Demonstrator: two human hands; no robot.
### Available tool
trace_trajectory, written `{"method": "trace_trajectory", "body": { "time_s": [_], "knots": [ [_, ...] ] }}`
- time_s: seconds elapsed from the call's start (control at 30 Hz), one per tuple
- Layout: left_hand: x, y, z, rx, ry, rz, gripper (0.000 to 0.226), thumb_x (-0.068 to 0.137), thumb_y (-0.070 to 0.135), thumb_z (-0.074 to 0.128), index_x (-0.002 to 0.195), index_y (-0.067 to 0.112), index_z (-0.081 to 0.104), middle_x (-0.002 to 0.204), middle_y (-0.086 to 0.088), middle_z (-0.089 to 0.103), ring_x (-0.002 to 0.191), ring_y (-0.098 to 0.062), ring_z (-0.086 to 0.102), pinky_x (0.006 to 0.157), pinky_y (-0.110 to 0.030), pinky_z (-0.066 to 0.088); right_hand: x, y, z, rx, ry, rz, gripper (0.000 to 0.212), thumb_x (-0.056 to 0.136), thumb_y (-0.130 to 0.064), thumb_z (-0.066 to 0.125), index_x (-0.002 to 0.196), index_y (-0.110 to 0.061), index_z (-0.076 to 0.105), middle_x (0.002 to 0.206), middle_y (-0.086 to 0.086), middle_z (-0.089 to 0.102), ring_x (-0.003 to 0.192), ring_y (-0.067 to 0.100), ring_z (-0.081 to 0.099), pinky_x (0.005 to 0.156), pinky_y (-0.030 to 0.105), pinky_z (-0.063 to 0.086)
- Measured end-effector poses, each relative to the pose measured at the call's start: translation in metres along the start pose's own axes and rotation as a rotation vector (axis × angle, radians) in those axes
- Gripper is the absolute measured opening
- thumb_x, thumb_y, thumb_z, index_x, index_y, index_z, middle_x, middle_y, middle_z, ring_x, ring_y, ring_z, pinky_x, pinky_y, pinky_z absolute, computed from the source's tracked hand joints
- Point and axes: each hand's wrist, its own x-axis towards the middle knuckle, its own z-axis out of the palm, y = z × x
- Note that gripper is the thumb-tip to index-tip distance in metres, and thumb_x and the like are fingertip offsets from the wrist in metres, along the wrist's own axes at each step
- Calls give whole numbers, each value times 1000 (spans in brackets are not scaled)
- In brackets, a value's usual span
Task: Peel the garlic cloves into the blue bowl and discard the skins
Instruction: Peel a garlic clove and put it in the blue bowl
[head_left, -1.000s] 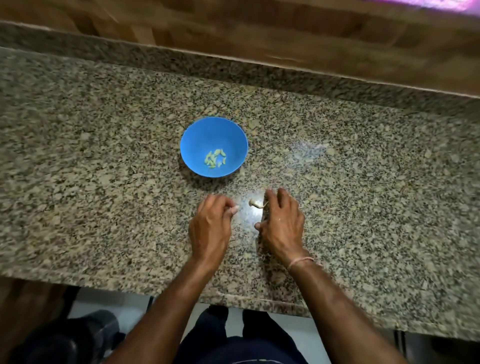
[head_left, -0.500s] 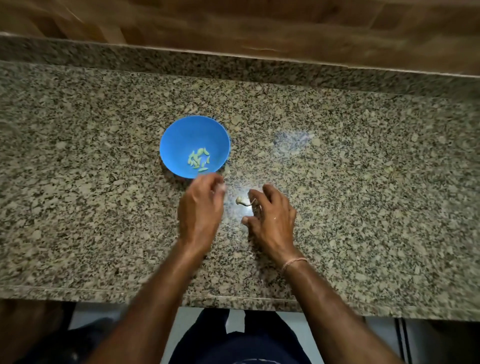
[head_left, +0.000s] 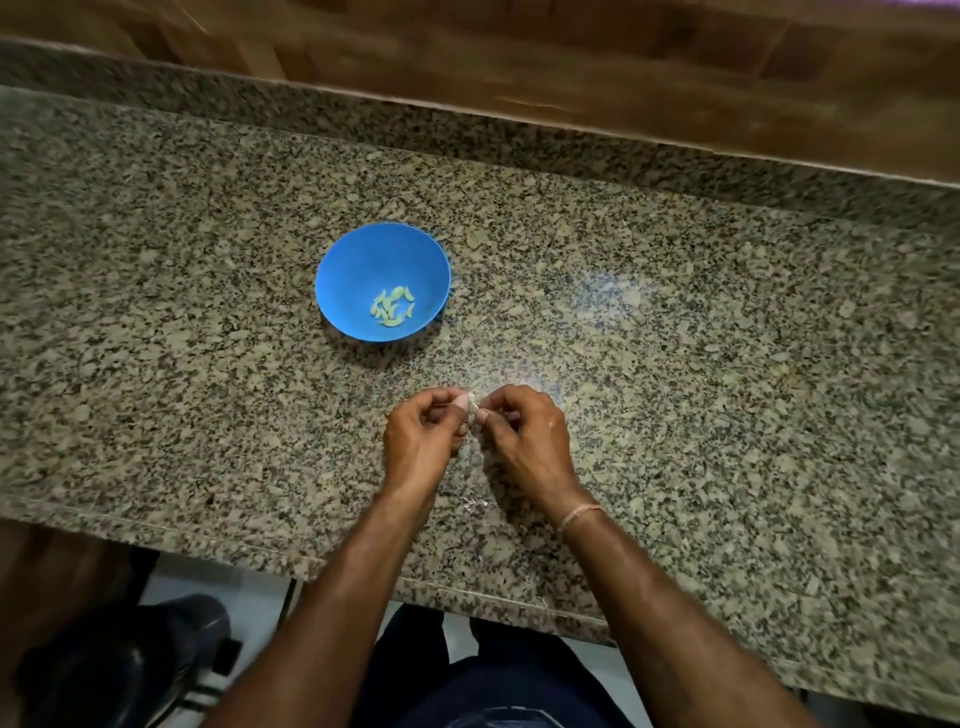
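A speckled granite counter (head_left: 156, 364) is filling most of the view, and its left stretch is lying bare from the raised back lip down to the front edge, which is slanting lower toward the right. Past the middle-left, the blue bowl (head_left: 358, 265) is sitting upright on the stone, well apart from both edges, and a small heap of peeled garlic cloves (head_left: 392, 306) is resting in its bottom. Nearer the front edge and just right of the bowl, the left hand (head_left: 421, 441) is curling shut, its thumb and fingertips pinching one side of a pale garlic clove (head_left: 471, 403). The right hand (head_left: 524, 441) is meeting it from the other side, fingers also curled and pinching the same clove, so the two hands are nearly touching above the counter. A thin band (head_left: 579, 515) is circling the right wrist. A tiny pale scrap (head_left: 474, 502) is lying on the stone between the forearms, close to the front edge. To the right, the counter is running on bare to the frame's edge.
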Motion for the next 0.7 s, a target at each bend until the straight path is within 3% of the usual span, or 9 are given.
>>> {"method": "trace_trajectory", "body": {
  "time_s": [0.17,0.33,0.43,0.63,0.7],
  "knots": [
    [-12,8,1,-178,-93,-61,17,95,17,74,110,10,74,93,-10,77,76,-12,70,69,-23,58,-16,-1,-16,-136,84,-179,5,92,-27,77,94,-26,72,91,-16,69,90,10,58,83,41,49],
    [-16,7,2,-356,-211,-216,16,92,12,75,108,8,73,89,-6,74,73,-10,65,73,-25,53,-22,-6,-32,227,-59,-1,7,93,-23,76,99,-21,72,97,-11,72,96,2,66,86,25,56],
    [-19,4,2,-369,-261,-219,19,92,10,74,111,7,73,94,-7,75,78,-11,66,78,-27,54,-26,-2,-36,248,-77,20,7,93,-24,76,99,-22,73,101,-12,72,100,-1,66,89,20,54],
    [-21,-2,1,-290,-280,-165,21,92,13,74,112,6,73,100,-13,75,85,-17,66,82,-31,54,-32,2,-37,148,-11,25,11,89,-31,80,99,-32,75,112,-6,67,108,6,56,88,29,46],
    [-19,-4,-1,-284,-293,-171,17,95,8,69,111,6,73,98,-12,75,82,-15,66,82,-30,54,-33,2,-37,71,33,-4,17,88,-35,80,104,-37,73,120,-10,65,112,7,51,94,35,43]
  ]
}}
